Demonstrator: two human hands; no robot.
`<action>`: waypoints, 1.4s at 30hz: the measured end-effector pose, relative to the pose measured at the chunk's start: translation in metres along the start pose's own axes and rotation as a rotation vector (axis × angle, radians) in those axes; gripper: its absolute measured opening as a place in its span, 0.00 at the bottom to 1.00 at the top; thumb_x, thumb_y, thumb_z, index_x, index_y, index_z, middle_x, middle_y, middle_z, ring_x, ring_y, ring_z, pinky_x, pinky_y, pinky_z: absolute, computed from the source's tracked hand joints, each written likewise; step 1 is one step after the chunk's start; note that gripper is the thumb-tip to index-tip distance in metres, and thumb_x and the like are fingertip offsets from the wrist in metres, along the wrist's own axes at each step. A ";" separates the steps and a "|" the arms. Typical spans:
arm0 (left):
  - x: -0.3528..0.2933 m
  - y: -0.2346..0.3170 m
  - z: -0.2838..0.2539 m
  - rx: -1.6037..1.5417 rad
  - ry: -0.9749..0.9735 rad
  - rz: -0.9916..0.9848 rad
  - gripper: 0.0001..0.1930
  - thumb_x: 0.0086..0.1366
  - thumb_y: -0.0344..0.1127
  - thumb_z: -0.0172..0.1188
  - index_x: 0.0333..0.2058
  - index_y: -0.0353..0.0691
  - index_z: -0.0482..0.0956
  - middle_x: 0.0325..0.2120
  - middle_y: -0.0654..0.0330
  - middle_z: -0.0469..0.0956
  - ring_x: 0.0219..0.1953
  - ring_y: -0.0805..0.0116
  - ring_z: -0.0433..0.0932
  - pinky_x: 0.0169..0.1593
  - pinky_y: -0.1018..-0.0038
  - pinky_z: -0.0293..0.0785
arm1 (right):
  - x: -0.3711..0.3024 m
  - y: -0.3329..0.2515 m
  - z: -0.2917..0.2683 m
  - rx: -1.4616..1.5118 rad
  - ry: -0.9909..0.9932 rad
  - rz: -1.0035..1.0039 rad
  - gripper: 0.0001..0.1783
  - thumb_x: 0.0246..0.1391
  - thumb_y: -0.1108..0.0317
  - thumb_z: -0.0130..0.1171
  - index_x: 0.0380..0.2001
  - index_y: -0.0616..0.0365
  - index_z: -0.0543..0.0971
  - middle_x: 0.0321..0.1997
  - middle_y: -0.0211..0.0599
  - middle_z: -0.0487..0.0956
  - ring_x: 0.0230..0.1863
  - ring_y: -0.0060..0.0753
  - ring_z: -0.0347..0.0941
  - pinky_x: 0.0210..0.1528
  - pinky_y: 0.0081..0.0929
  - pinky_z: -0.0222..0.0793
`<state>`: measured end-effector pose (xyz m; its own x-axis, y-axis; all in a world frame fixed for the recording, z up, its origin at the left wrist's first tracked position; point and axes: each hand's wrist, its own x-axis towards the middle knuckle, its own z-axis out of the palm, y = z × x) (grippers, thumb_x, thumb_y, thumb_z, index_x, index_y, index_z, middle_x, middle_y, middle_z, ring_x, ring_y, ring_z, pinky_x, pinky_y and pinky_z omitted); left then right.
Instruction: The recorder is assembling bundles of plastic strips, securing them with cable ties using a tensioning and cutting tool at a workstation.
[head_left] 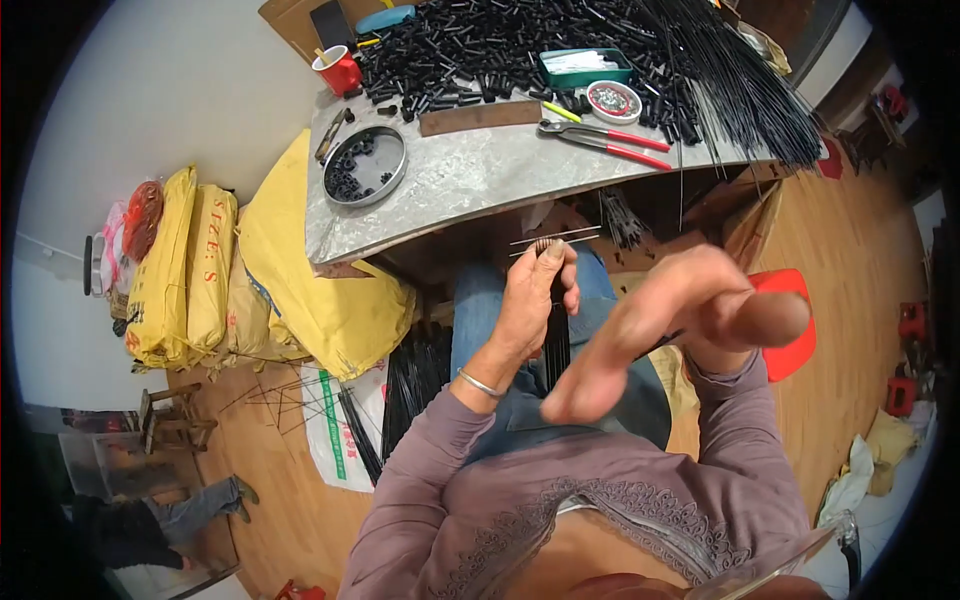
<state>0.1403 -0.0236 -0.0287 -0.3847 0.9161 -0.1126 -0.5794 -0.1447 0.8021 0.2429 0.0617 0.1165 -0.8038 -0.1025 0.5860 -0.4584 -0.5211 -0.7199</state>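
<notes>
My left hand (535,295), a metal bangle at its wrist, is closed around a bundle of thin black rods (557,350). The bundle runs down between my legs. Rod tips rise just above the fingers, and a couple of thin rods (555,238) lie crosswise by the thumb. My right hand (665,320) is raised close to the camera and smeared by motion. Something dark shows under it, too blurred to name, and its grip cannot be made out. On the table (460,170) lie red-handled pincers (610,143), a flat metal bar (480,118) and a round tin (366,203) with small black parts.
Small black tubes (470,50) heap along the table's back, beside long black rods (745,85). A red cup (340,72), green tray (590,82) and small bowl (612,121) stand there. Yellow sacks (210,270) fill the left; a red stool (795,330) is right. Another person (140,530) is lower left.
</notes>
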 end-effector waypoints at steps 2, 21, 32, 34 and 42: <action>-0.008 0.011 -0.001 0.017 0.040 -0.123 0.12 0.69 0.39 0.50 0.42 0.35 0.67 0.25 0.60 0.72 0.20 0.73 0.71 0.23 0.77 0.70 | -0.009 -0.007 0.001 -0.058 0.222 -0.022 0.34 0.62 0.46 0.44 0.55 0.69 0.68 0.49 0.51 0.76 0.52 0.42 0.73 0.54 0.37 0.67; -0.009 0.015 0.011 0.083 0.124 0.002 0.11 0.67 0.35 0.51 0.45 0.35 0.70 0.33 0.59 0.75 0.30 0.69 0.78 0.34 0.71 0.79 | -0.060 0.022 -0.087 -0.800 0.587 0.604 0.10 0.50 0.67 0.60 0.30 0.65 0.79 0.28 0.28 0.78 0.32 0.15 0.70 0.34 0.20 0.68; 0.009 0.023 -0.009 0.636 0.043 0.271 0.10 0.61 0.31 0.57 0.37 0.30 0.79 0.41 0.59 0.76 0.42 0.73 0.73 0.46 0.78 0.69 | -0.082 0.103 -0.081 -0.223 0.551 0.527 0.12 0.55 0.72 0.55 0.42 0.65 0.75 0.38 0.36 0.79 0.37 0.27 0.77 0.39 0.26 0.75; 0.016 0.031 -0.016 0.739 -0.009 0.190 0.10 0.61 0.31 0.57 0.39 0.31 0.79 0.40 0.61 0.76 0.41 0.73 0.73 0.46 0.78 0.69 | -0.074 0.110 -0.062 -0.039 0.791 0.477 0.13 0.58 0.71 0.51 0.45 0.67 0.73 0.39 0.43 0.78 0.37 0.38 0.79 0.40 0.33 0.79; 0.107 0.123 -0.043 0.766 -0.106 -0.156 0.25 0.65 0.45 0.54 0.56 0.36 0.69 0.35 0.59 0.76 0.28 0.76 0.74 0.30 0.79 0.74 | -0.077 0.115 -0.081 0.276 0.873 0.479 0.16 0.62 0.68 0.49 0.49 0.70 0.69 0.44 0.56 0.76 0.44 0.50 0.77 0.49 0.41 0.75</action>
<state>-0.0032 0.0406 0.0330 -0.2473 0.9408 -0.2317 0.0506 0.2513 0.9666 0.2215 0.0782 -0.0421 -0.9247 0.2426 -0.2933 -0.0031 -0.7753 -0.6315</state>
